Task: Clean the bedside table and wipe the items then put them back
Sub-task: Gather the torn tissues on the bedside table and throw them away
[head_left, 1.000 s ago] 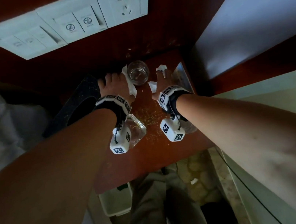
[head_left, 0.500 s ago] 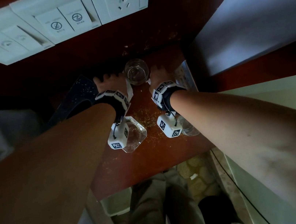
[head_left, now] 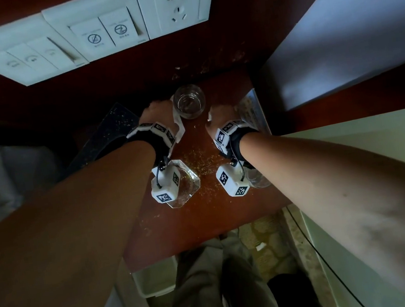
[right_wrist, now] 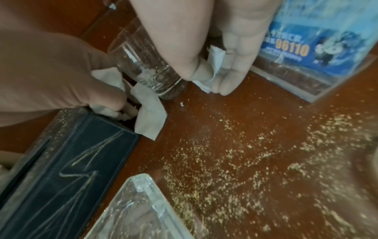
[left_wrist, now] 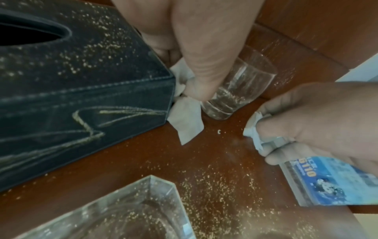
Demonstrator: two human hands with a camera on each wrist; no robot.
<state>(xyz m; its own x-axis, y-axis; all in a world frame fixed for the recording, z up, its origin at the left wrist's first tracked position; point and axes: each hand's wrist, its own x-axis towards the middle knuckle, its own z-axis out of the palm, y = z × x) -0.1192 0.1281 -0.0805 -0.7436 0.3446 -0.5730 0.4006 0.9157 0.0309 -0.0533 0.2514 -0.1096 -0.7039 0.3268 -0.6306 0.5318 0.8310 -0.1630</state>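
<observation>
A clear drinking glass (head_left: 189,104) stands at the back of the red-brown bedside table (head_left: 205,213), which is strewn with yellowish crumbs (right_wrist: 225,161). My left hand (left_wrist: 194,90) pinches a white tissue (left_wrist: 186,119) just left of the glass (left_wrist: 241,90), against the corner of a dusty black tissue box (left_wrist: 81,80). My right hand (right_wrist: 208,79) grips a second crumpled tissue (right_wrist: 214,64) on the tabletop just right of the glass (right_wrist: 147,67). In the head view both hands, left (head_left: 157,114) and right (head_left: 219,116), flank the glass.
A square glass ashtray (head_left: 187,184) sits at the front under my left wrist. Another glass (head_left: 260,178) stands under my right wrist. A blue card in a clear stand (right_wrist: 306,48) is at the right edge. A switch panel (head_left: 99,32) is on the wall behind.
Both hands have slid toward the back of the table with their tissues and now sit close on either side of the glass. The glass has stayed put.
</observation>
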